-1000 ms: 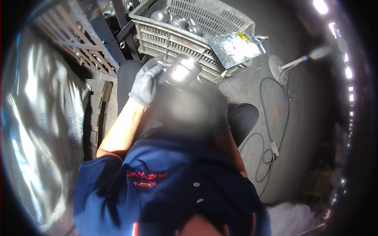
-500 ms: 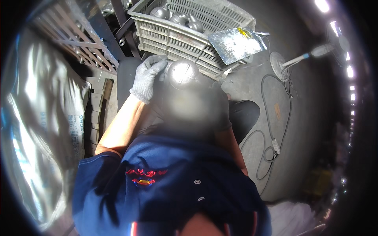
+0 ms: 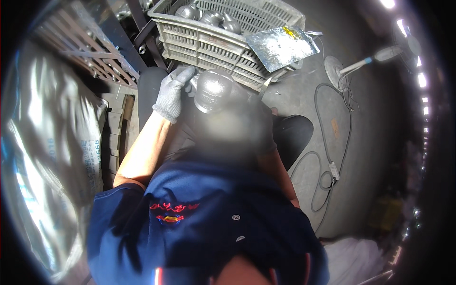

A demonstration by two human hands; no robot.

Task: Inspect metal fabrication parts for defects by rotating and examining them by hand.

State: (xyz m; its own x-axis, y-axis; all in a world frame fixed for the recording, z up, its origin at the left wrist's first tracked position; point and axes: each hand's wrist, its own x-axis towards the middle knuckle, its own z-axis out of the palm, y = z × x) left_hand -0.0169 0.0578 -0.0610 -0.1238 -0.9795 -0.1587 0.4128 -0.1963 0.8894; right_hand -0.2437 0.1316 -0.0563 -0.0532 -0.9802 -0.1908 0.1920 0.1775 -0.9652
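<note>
1. Closest to the person: a navy shirt [image 3: 204, 199] with red and yellow stitching on the chest, and dark trousers on spread knees.
2. Right hand [image 3: 259, 121] is mostly swallowed by a blurry dark smear, so honestly I can't tell what its grip is doing.
3. Left hand [image 3: 169, 95], in a pale grey knit glove, has its grip closed on the side of the metal part, fingers bent in.
4. The metal part [image 3: 213, 90] is the star here: silvery grey, round and chunky, a bright glare on its domed face, raised lettering along the lower edge. It's up over the lap, between the knees. Its right side fades into the blur.
5. Just past it, a grubby pale plastic crate [image 3: 190, 45] with slotted walls, similar grey metal pieces [image 3: 211, 18] inside. A shiny metal sheet [image 3: 280, 50] with a yellow patch leans over the near right corner.
6. Further right, a grey cable [image 3: 317, 109] loops over the floor by a stand [image 3: 334, 71] with a round base.
</note>
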